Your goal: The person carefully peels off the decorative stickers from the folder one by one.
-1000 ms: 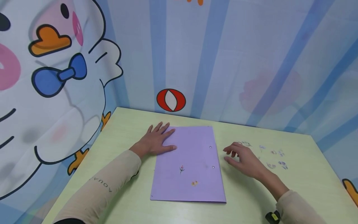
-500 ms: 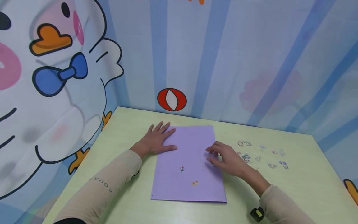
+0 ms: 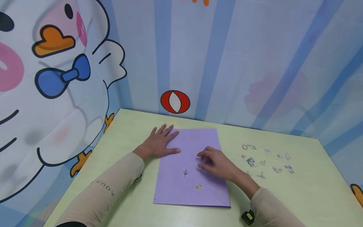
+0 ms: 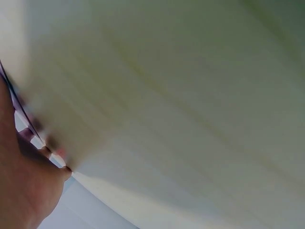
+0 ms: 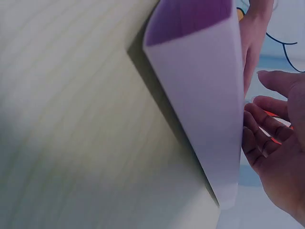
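Observation:
A purple folder [image 3: 195, 195] lies on the table, with a small red tulip sticker [image 3: 185, 172] and a small yellow flower sticker [image 3: 198, 187] on its lower half. My left hand [image 3: 156, 145] rests flat across its upper left edge, fingers spread. Above the folder's right half hovers my right hand [image 3: 216, 162], fingers loosely bent. In the right wrist view, thumb and forefinger stand apart, and I see nothing between them. The folder's side [image 5: 200, 90] shows there as an opening along its edge. Only part of the left hand [image 4: 33, 186] appears in the left wrist view.
Several small flower stickers [image 3: 250, 161] are scattered on the pale table [image 3: 272, 195] to the right of the folder. A cartoon-printed cloth [image 3: 187, 56] rises behind the table and along its left side.
My right hand has moved left from beside the stickers to over the folder, uncovering more of them. The left hand keeps its place on the folder.

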{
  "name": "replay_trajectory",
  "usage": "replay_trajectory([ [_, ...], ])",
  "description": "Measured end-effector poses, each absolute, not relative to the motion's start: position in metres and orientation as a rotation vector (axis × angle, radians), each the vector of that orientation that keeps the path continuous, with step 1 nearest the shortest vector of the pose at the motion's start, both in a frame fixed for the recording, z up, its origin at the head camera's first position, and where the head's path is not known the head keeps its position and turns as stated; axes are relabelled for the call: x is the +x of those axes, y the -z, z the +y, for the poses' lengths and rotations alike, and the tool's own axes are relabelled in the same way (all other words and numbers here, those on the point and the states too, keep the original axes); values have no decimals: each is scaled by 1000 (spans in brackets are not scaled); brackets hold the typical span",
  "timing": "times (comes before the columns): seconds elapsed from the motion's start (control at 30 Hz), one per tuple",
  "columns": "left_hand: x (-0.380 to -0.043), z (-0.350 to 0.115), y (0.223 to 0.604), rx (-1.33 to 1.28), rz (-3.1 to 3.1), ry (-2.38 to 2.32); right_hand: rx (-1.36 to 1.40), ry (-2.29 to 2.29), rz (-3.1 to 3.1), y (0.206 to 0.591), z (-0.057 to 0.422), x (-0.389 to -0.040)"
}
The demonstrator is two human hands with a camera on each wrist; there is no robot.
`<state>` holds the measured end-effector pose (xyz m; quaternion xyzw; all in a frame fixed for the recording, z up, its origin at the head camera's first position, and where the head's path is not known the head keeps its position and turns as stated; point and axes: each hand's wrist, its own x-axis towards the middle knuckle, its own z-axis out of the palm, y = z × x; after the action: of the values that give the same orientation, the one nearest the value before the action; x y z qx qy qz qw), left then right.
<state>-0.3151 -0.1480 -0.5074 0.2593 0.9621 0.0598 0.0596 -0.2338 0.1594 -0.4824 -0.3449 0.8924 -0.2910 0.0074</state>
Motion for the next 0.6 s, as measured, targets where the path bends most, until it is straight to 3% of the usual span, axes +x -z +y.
replay_trajectory([
  [0.6, -317, -147, 512, 778, 2932, -144, -1164, 828, 2756, 494, 137, -233],
])
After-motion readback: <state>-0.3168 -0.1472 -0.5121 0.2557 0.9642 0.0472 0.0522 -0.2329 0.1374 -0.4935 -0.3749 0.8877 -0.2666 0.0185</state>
